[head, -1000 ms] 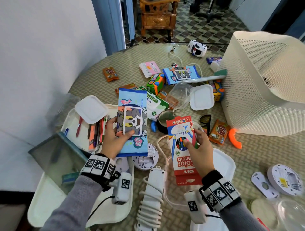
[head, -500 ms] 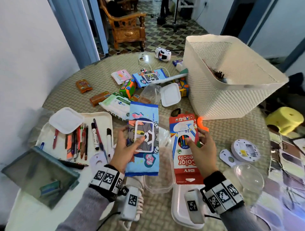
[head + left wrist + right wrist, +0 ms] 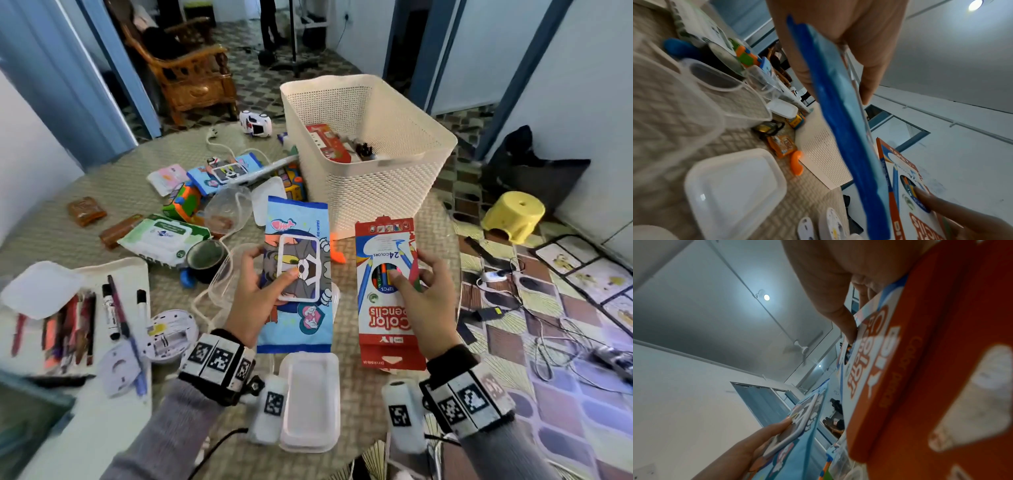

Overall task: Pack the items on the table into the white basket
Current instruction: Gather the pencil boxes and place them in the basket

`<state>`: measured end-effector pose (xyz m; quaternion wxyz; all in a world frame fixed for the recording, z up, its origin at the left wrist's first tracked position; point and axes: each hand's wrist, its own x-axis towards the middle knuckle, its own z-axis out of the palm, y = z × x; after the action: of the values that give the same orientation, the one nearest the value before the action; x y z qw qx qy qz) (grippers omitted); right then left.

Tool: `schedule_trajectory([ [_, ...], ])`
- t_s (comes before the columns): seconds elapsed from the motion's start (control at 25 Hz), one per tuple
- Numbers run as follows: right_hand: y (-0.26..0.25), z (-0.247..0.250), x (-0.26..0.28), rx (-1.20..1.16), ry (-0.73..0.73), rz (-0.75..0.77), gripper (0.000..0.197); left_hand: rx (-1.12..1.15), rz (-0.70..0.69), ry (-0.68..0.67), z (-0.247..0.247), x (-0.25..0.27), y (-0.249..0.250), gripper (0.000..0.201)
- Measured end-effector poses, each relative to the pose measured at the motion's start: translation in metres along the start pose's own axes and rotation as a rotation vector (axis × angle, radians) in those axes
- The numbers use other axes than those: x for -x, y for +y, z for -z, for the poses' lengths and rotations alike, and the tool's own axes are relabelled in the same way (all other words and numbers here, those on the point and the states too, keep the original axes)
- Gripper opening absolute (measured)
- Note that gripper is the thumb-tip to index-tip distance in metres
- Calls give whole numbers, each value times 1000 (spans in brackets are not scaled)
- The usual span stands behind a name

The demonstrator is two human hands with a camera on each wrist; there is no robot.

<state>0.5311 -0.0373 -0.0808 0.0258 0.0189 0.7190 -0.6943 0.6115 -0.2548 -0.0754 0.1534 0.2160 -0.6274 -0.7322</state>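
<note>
My left hand [image 3: 260,291] grips a blue cartoon wet-wipes pack [image 3: 296,274], thumb on its white flap, held above the table. The pack shows edge-on as a blue strip [image 3: 840,113] in the left wrist view. My right hand [image 3: 416,291] grips a red color pencils box [image 3: 385,301], thumb on its window; the box [image 3: 920,369] fills the right wrist view. The white basket [image 3: 373,185] stands just beyond both items, with a red box and a few small things inside.
Clutter covers the table [image 3: 51,233]: a green wipes pack [image 3: 164,236], a second blue pack [image 3: 226,171], a toy car [image 3: 255,121], clear containers, white lids [image 3: 310,401], a tray of pens [image 3: 85,315]. A yellow stool [image 3: 513,216] and cables lie on the floor right.
Both hands have carried the wipes pack and pencils box up and right, closer to the basket. The view has swung so the basket's inside shows.
</note>
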Motion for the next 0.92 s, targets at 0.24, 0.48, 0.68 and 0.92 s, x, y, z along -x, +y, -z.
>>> schedule_trajectory([
  [0.24, -2, 106, -40, -5, 43, 11, 43, -45, 0, -21, -102, -1, -6, 51],
  [0.48, 0, 195, -74, 14, 16, 2, 44, -61, -56, 2, -185, 5, -8, 54],
  [0.68, -5, 249, -97, 18, 4, -4, 43, -88, -86, 57, -228, 8, -7, 52],
  [0.92, -13, 273, -143, 14, 4, 0, 39, -95, -87, 59, -258, -17, -2, 46],
])
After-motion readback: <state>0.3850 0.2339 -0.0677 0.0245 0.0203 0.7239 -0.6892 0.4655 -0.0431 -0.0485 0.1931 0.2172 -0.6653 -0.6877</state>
